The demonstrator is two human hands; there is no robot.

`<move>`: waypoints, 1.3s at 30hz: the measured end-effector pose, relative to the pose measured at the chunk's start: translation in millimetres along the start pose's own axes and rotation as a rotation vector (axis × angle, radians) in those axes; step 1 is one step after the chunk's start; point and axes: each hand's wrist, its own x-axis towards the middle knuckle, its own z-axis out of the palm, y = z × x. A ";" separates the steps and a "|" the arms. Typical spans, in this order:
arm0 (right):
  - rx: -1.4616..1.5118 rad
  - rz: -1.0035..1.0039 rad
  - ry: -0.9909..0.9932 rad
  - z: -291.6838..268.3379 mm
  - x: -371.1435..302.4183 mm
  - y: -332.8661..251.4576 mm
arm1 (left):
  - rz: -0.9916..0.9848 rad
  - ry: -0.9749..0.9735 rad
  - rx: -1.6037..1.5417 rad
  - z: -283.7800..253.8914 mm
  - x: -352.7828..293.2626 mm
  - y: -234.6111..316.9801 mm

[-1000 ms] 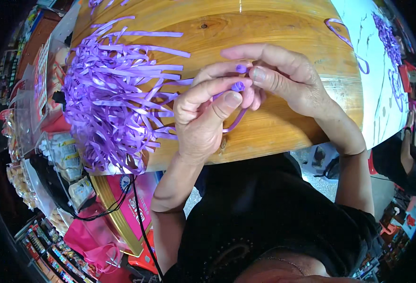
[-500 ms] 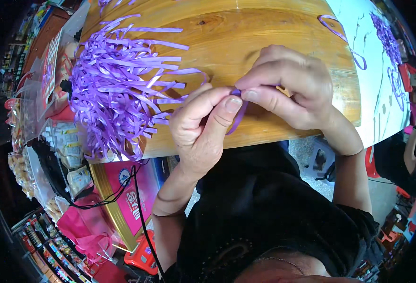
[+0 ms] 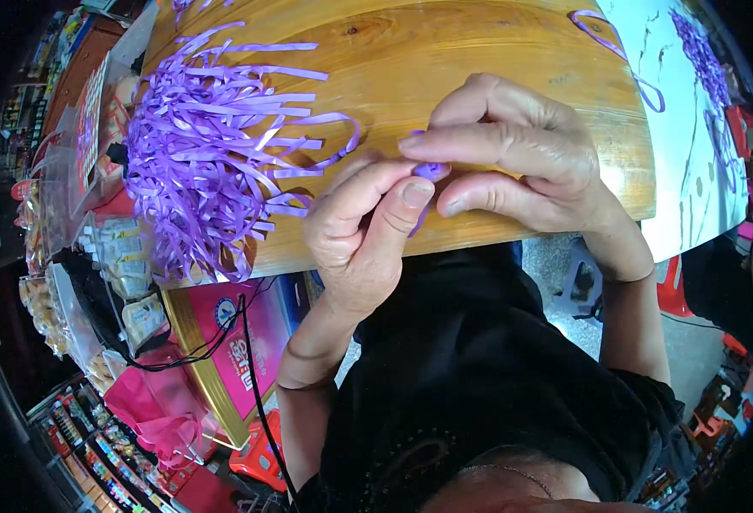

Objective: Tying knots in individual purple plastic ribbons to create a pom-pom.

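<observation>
My left hand point(image 3: 358, 231) pinches a purple ribbon point(image 3: 428, 171) between thumb and forefinger, above the near edge of the wooden table. A small rolled or folded part of it shows at the fingertips, and a short tail hangs below. My right hand point(image 3: 526, 167) is just to the right, its thumb and fingers spread apart. Its forefinger reaches over the ribbon; whether it touches is unclear. A bit of purple shows beside that fingertip. Left of my hands lies a large heap of purple ribbon strips point(image 3: 197, 162), one strand curving toward my left hand.
A loose purple ribbon loop point(image 3: 599, 38) crosses from the wooden table point(image 3: 479, 51) to a white marbled surface point(image 3: 676, 197), which carries another purple bunch point(image 3: 701, 56). Plastic packages point(image 3: 124, 256) crowd the left side. A black cable point(image 3: 257, 385) hangs below the table edge.
The right thumb and forefinger have parted from their pinch at the ribbon. The left hand keeps its grip, and the small rolled part now shows more plainly.
</observation>
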 end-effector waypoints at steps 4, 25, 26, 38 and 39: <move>0.007 -0.005 -0.012 -2.0 -5.9 5.1 | 0.057 -0.088 0.051 -1.1 1.8 -1.2; -0.074 -0.099 0.074 5.0 -11.2 11.3 | 0.028 -0.079 0.179 -1.3 -2.7 -5.1; -0.047 -0.101 0.050 2.3 -10.3 11.9 | 0.045 -0.039 0.256 0.6 -3.1 -4.7; 0.068 0.194 0.020 -2.7 -13.4 8.3 | -0.027 0.036 0.124 -1.2 -7.1 -7.9; 0.079 0.197 0.023 -1.0 -13.5 9.5 | -0.028 0.039 0.124 -1.9 -6.8 -7.6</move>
